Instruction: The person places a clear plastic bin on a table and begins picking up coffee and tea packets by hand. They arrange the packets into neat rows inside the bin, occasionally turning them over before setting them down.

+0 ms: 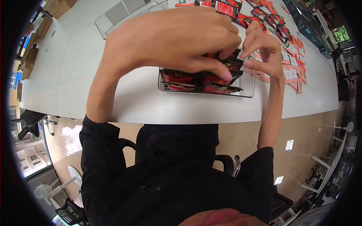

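My left hand (177,41) reaches over a clear plastic bin (247,92) near the table's front edge. Its thumb and curled fingers close around red and black packets (233,64) at the bin's right part; the fingertips are partly hidden. More red and black packets (181,78) stand in rows inside, partly covered by the hand. At the bin's right end, my right hand (266,49) is bent, with a gap between thumb and index finger and nothing visible in it.
Many loose red packets (292,64) lie on the white table (139,101) to the right and behind. Another clear bin (120,19) stands at the back left. A long dark box (307,28) lies along the right edge. Brown cartons (41,34) are at the left.
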{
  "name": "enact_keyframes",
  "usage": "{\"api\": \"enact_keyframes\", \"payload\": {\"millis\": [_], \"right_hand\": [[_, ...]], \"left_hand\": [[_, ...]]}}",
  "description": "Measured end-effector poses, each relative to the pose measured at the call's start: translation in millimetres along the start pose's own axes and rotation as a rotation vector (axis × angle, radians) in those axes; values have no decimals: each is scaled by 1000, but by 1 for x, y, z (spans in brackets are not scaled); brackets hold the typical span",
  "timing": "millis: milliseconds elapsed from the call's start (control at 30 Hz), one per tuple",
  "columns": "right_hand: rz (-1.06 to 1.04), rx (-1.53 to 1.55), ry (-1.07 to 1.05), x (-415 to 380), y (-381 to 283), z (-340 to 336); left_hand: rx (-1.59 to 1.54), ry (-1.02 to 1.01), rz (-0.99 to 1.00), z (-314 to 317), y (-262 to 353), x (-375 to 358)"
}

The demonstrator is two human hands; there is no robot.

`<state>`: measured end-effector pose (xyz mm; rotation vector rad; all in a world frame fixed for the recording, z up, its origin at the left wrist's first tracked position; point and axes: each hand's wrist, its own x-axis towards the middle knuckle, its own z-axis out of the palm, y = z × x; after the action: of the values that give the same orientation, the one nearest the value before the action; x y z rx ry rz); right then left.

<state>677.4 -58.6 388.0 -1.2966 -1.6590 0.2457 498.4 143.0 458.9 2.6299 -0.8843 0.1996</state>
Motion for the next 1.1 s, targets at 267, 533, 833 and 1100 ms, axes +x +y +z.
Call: {"api": "enact_keyframes", "payload": {"millis": [267, 533, 833, 1100], "right_hand": [[45, -140, 71, -4, 3, 0], [84, -291, -31, 0, -4, 2], [45, -236, 264, -4, 5, 3], [150, -173, 83, -2, 4, 9]], "left_hand": [[260, 66, -83, 2, -6, 4], [213, 43, -59, 27, -17, 4], [-9, -79, -131, 2, -5, -7], [-29, -122, -179, -2, -10, -7]]}}
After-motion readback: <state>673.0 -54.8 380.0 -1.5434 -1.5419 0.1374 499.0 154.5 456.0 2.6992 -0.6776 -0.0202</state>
